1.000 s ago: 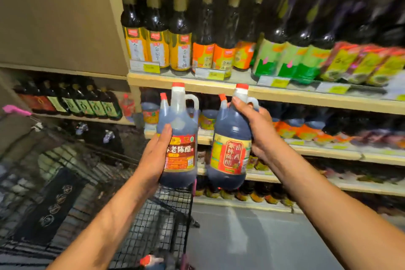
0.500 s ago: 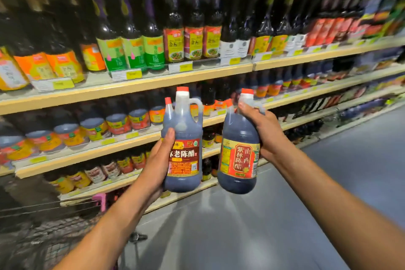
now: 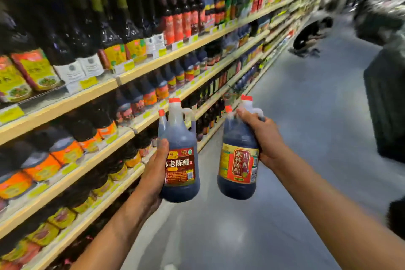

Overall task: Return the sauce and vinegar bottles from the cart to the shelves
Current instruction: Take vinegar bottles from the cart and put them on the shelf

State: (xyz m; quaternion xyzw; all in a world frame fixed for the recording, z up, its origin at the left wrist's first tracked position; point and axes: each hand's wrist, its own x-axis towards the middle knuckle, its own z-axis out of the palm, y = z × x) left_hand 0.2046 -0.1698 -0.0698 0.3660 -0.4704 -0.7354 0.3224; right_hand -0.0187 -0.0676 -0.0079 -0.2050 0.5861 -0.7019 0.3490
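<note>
A grey, glossy floor [image 3: 285, 193] runs down the aisle, and far along it a person in dark clothes [image 3: 311, 34] crouches low, too blurred to tell more. At the right edge stands a bulky dark container [image 3: 385, 103], its details lost in blur. Along the left, stock stands in rows: tall dark bottles with red labels [image 3: 178, 25], dark bottles with white labels [image 3: 89, 64] beside them to the left, and lower down squat dark jugs with orange labels [image 3: 41, 167], with yellow price tags [image 3: 88, 82] fixed along the front edges below them.
</note>
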